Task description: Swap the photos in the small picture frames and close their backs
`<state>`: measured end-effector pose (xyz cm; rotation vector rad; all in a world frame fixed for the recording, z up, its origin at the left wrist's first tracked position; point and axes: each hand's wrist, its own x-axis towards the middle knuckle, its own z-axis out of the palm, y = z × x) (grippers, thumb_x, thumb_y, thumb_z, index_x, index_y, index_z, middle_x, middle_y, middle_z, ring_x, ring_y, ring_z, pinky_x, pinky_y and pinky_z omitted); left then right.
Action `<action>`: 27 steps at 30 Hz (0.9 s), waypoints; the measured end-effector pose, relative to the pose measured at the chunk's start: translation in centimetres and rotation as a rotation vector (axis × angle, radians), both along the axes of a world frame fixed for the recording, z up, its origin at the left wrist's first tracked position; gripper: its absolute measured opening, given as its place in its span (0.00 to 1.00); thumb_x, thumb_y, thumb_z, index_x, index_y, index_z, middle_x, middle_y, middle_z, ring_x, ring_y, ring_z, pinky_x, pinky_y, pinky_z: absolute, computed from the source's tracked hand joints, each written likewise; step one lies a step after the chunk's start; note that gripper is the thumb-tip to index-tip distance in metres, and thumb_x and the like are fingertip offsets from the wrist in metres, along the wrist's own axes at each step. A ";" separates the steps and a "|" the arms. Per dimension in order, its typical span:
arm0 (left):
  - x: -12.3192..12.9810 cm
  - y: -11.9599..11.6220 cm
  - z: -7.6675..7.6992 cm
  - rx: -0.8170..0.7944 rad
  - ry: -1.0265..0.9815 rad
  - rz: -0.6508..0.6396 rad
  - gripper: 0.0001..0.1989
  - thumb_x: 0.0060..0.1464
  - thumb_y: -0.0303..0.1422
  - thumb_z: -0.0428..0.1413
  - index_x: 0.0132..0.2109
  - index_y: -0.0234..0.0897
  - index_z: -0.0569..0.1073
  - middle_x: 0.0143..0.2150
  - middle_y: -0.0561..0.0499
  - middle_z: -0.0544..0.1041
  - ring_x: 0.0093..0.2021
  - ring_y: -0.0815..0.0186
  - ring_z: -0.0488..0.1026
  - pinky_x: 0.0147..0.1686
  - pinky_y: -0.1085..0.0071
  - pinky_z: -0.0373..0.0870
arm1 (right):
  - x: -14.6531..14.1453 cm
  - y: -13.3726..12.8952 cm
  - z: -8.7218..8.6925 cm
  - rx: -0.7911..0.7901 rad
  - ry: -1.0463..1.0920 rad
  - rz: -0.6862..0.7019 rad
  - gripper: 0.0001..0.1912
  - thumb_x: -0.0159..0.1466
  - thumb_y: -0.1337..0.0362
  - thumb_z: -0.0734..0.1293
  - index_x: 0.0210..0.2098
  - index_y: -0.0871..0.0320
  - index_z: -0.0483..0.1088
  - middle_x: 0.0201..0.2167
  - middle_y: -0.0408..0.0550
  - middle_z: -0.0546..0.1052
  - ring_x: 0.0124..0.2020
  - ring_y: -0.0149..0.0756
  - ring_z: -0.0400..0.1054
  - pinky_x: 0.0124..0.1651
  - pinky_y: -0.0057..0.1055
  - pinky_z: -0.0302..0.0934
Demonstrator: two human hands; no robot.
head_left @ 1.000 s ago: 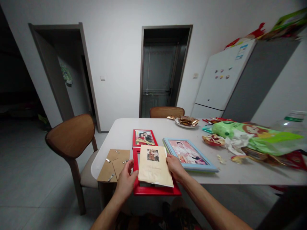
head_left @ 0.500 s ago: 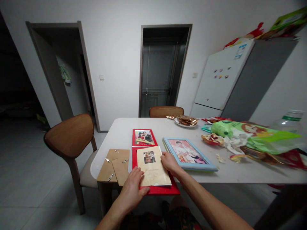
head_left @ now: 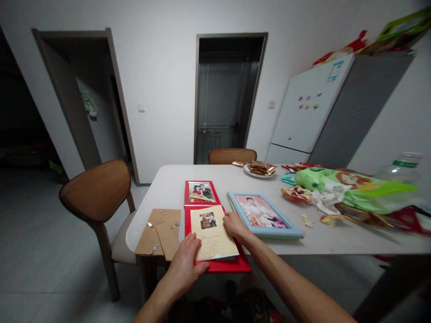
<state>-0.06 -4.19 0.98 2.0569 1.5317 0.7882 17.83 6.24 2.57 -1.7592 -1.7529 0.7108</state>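
Observation:
A red double picture frame (head_left: 187, 216) lies at the table's front edge, its near half jutting over. In its far half sits a photo of a couple (head_left: 201, 192). Over the near half rests a cream printed sheet (head_left: 215, 240) with a small picture, slightly askew, its lower edge a little raised. My left hand (head_left: 186, 259) grips the frame's near left side, fingertips against the sheet's left edge, thumb along the bottom rim. My right hand (head_left: 235, 226) has its fingers curled closed at the sheet's right edge; the fingertips are partly hidden.
Brown backing boards (head_left: 156, 233) with metal clips lie left of the frame. A light-blue picture frame (head_left: 264, 215) is on the right, atop a green-edged one. Farther right are an opened pomegranate (head_left: 296, 194), a green bag (head_left: 357, 186) and a plate of packets (head_left: 259, 169). A chair (head_left: 97, 190) stands left.
The cream sheet's lower edge has lifted slightly, showing a dark gap beneath. Both hands keep nearly the same places; the whole view has shifted a little.

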 end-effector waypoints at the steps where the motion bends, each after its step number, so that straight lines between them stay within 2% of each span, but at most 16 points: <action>1: 0.0 0.0 0.0 -0.003 -0.002 -0.001 0.27 0.40 0.32 0.56 0.50 0.31 0.64 0.58 0.39 0.57 0.58 0.59 0.52 0.56 0.61 0.49 | 0.0 0.0 0.1 0.004 -0.025 0.004 0.16 0.53 0.70 0.55 0.35 0.65 0.71 0.30 0.54 0.75 0.32 0.35 0.69 0.32 0.23 0.57; 5: 0.0 -0.1 0.1 -0.011 -0.018 -0.002 0.26 0.40 0.32 0.56 0.49 0.33 0.64 0.58 0.40 0.58 0.58 0.59 0.52 0.56 0.60 0.49 | 0.1 0.0 0.5 0.035 -0.154 0.028 0.15 0.54 0.68 0.55 0.33 0.65 0.71 0.33 0.57 0.75 0.35 0.36 0.68 0.35 0.24 0.56; 11: -0.1 -0.2 0.5 -0.040 0.008 -0.007 0.26 0.42 0.35 0.55 0.50 0.33 0.64 0.56 0.40 0.60 0.59 0.57 0.51 0.56 0.59 0.49 | -0.1 -0.7 0.3 0.075 -0.347 0.026 0.16 0.55 0.65 0.55 0.34 0.67 0.70 0.35 0.66 0.72 0.38 0.46 0.67 0.37 0.34 0.56; 16: 0.2 -0.4 0.8 -0.019 0.038 -0.032 0.23 0.43 0.35 0.54 0.48 0.32 0.66 0.54 0.40 0.63 0.58 0.56 0.51 0.55 0.59 0.50 | -0.3 -1.0 0.1 0.074 -0.548 0.018 0.15 0.55 0.65 0.56 0.37 0.64 0.69 0.36 0.61 0.72 0.36 0.45 0.67 0.34 0.34 0.57; 19: -0.1 -0.6 1.1 -0.018 0.040 -0.034 0.25 0.43 0.34 0.54 0.51 0.30 0.64 0.57 0.39 0.60 0.59 0.57 0.51 0.56 0.60 0.49 | -0.4 -1.4 0.2 0.120 -0.549 0.028 0.16 0.56 0.64 0.56 0.39 0.63 0.68 0.36 0.58 0.72 0.36 0.41 0.67 0.35 0.31 0.56; 21: -1.4 -0.8 1.3 0.006 0.041 -0.039 0.27 0.43 0.32 0.53 0.53 0.32 0.61 0.59 0.40 0.56 0.59 0.59 0.49 0.56 0.60 0.48 | -0.9 -2.0 0.4 0.198 -0.503 0.061 0.16 0.56 0.64 0.56 0.42 0.62 0.67 0.38 0.56 0.70 0.38 0.38 0.65 0.37 0.29 0.55; 24: -4.7 -0.8 1.1 0.033 0.109 0.001 0.30 0.40 0.29 0.54 0.54 0.35 0.59 0.60 0.42 0.53 0.60 0.60 0.47 0.57 0.60 0.46 | -2.6 -3.2 0.7 0.314 -0.401 0.192 0.17 0.57 0.64 0.56 0.44 0.60 0.66 0.39 0.53 0.69 0.40 0.36 0.63 0.41 0.28 0.53; 27: -8.3 -0.4 0.3 0.019 0.285 0.194 0.32 0.38 0.28 0.54 0.54 0.35 0.58 0.60 0.42 0.53 0.60 0.57 0.47 0.56 0.58 0.46 | -5.4 -4.7 1.0 0.371 -0.357 0.338 0.17 0.57 0.64 0.57 0.45 0.59 0.66 0.39 0.53 0.69 0.41 0.37 0.60 0.43 0.30 0.50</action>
